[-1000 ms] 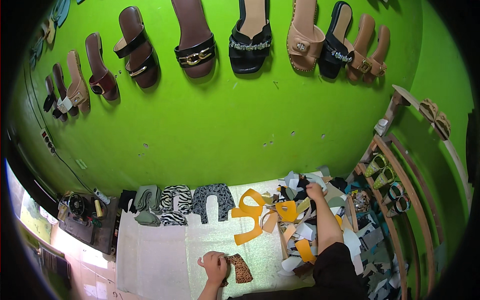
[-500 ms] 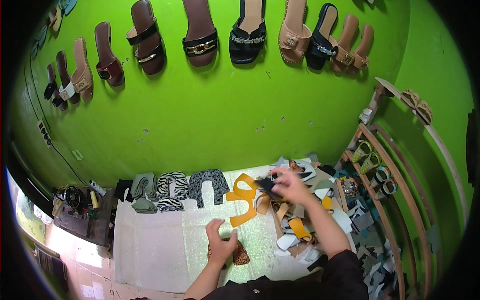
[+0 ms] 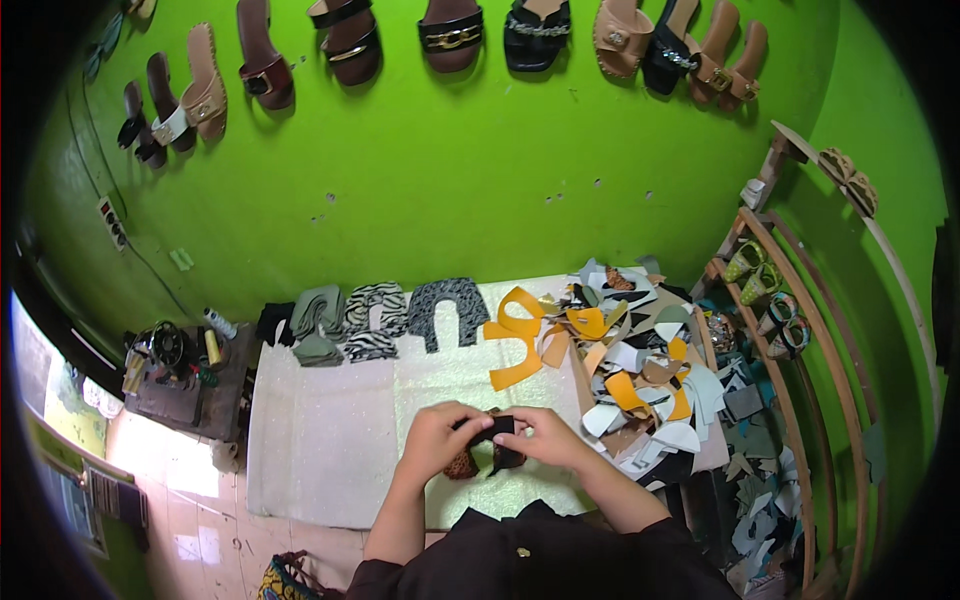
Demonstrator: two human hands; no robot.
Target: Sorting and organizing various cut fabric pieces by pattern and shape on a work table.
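Note:
My left hand [image 3: 437,437] and my right hand [image 3: 545,438] are close together over the near middle of the table. Both pinch a black cut piece [image 3: 497,430] of leather or fabric, stretched between their fingertips. Under and beside it lies a brown leopard-print piece [image 3: 461,466], partly covered by my left hand. Just beyond my hands are yellow curved cut pieces [image 3: 512,376]. A grey-and-black patterned arch-shaped piece [image 3: 424,325] lies farther back, beside zebra-print pieces [image 3: 377,300] and folded grey-green pieces [image 3: 318,318].
A heap of mixed scraps [image 3: 655,385] covers the table's right end. Right of it stands a wooden rack [image 3: 790,375] with sandals. A sewing machine [image 3: 165,348] sits on a small dark table at left. Sandals [image 3: 450,40] hang along the green wall.
My right hand has come from the scrap heap to my left hand, bringing the black piece. Now both hands hold it above the leopard-print piece. The view has tilted down.

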